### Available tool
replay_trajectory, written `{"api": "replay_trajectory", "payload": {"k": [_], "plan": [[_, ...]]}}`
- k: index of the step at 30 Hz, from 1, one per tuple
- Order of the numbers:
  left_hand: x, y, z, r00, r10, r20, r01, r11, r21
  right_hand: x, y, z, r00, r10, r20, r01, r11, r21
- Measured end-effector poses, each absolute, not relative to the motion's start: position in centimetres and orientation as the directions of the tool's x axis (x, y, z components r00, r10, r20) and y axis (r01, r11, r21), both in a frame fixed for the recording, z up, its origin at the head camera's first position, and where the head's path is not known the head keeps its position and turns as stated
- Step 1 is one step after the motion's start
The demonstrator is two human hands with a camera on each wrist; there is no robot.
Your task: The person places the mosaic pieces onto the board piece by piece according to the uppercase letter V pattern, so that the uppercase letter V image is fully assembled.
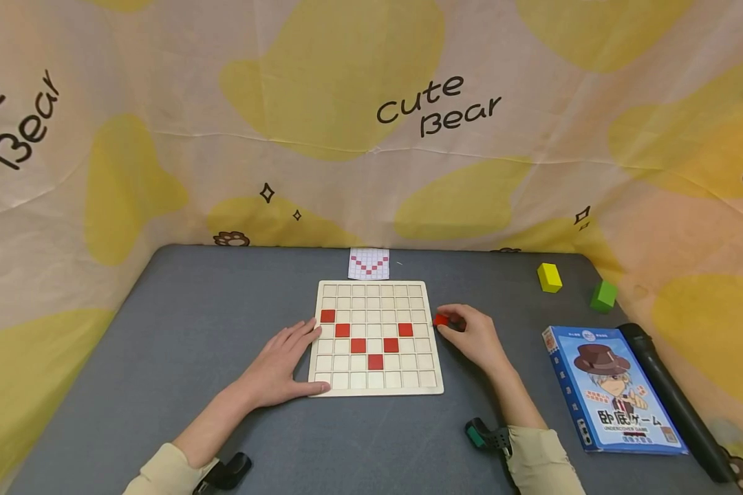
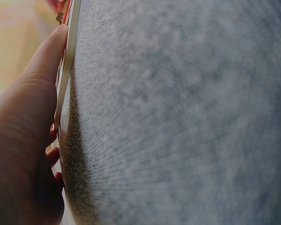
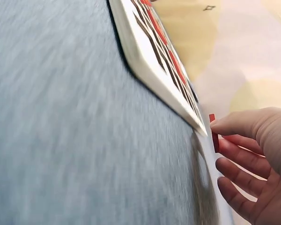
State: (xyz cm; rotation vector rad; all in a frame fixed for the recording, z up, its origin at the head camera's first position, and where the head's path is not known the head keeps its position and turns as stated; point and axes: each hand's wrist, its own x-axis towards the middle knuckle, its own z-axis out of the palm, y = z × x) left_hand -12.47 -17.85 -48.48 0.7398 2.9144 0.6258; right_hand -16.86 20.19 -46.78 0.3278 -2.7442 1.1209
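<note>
A pale square grid board (image 1: 340, 378) lies on the grey table, with several red square tiles set in its cells in a V-like pattern; one of them is the lowest tile (image 1: 375, 361). My left hand (image 1: 278, 368) rests at the board's left edge, fingers spread and fairly straight, thumb on the lower left corner. Just off the board's right edge, my right hand (image 1: 475, 337) pinches a red tile (image 3: 215, 133) between thumb and fingers. Behind the board lies a small pattern card (image 1: 369, 264) printed with a red V of squares on a grid.
At the back right stand a yellow block (image 1: 550, 278) and a green block (image 1: 604, 296). A blue game box (image 1: 619, 392) lies at the right, with a black cylindrical object (image 1: 675, 402) along its side. Patterned cloth (image 1: 322, 199) hangs behind the table (image 1: 223, 302).
</note>
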Motion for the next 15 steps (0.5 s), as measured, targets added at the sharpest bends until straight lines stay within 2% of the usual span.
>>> {"api": "replay_trajectory", "payload": {"k": [15], "plan": [[-12.4,-17.7,-48.5,-0.883,0.470,0.004,0.428,0.800,0.420,-18.5,17.8,-47.4,-0.959,-0.212,0.187,-0.282,0.697,-0.660]]}}
